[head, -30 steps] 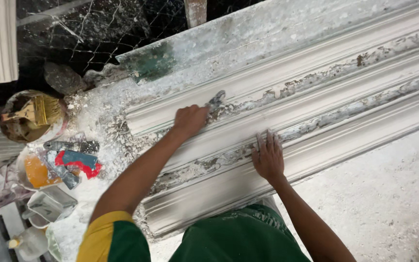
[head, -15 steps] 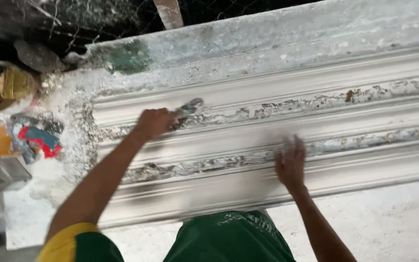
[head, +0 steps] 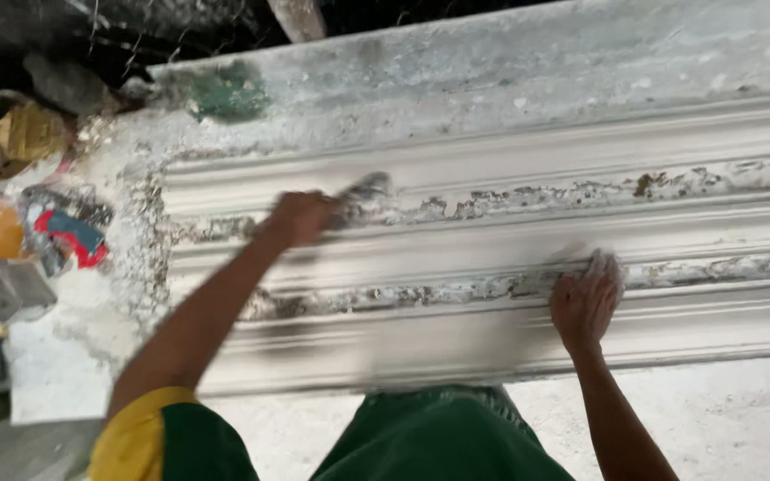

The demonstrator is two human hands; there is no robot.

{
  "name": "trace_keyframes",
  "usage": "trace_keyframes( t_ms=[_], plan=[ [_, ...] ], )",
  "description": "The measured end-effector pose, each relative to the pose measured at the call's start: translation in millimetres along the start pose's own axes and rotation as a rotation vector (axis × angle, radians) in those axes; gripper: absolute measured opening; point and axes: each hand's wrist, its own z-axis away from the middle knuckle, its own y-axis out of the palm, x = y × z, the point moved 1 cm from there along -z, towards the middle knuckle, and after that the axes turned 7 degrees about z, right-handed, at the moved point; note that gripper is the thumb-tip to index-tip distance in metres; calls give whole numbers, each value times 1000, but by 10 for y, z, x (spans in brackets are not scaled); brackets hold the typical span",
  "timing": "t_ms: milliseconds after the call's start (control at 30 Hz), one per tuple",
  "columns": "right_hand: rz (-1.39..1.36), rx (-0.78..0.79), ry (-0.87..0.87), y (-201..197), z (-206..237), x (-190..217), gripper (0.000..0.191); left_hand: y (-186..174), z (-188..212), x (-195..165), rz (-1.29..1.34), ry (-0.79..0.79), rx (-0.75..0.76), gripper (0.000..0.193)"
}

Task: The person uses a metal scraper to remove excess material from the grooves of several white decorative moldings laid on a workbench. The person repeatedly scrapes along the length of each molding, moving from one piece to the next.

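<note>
On the plaster-crusted bench (head: 492, 62) lies a long white moulding (head: 492, 330). The left hand (head: 300, 218), its grip pressed shut around a small blurred scraper (head: 363, 190), works the upper groove. The right hand (head: 585, 298) rests flat, fingers spread, on the lower groove.

The left arm reaches forward from a yellow-trimmed sleeve, nearly straight, the wrist level. The left hand (head: 300, 218) is closed in a fist, its knuckles up, blurred by motion. The right arm comes up bare from below, and the right hand (head: 585, 298) lies flat, palm down, fingers (head: 606, 267) together and whitened.
</note>
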Motion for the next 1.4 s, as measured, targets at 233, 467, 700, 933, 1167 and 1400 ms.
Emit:
trace_keyframes(
  t_ms=[233,467,700,933,1167,1400],
  plan=[
    [17,-30,-40,-235,-50,226,64,174,-116,-20,57,96,-122,41],
    [44,-49,-21,-390,-94,402,63,-181,-410,-894,81,202,-153,22],
    [150,-156,-158,-241,-26,238,40,257,-15,-568,232,118,-254,40],
    [-395,-299,-508,451,48,1491,34,928,2002,-503,925,-279,-828,67],
    [-862,233,-914,377,674,2709,42,2170,3181,-1280,1064,-986,-1470,47],
    [-766,429,-1164,282,1250,2813,29,3245,3555,-1864,1944,-1419,-1371,44]
  ],
)
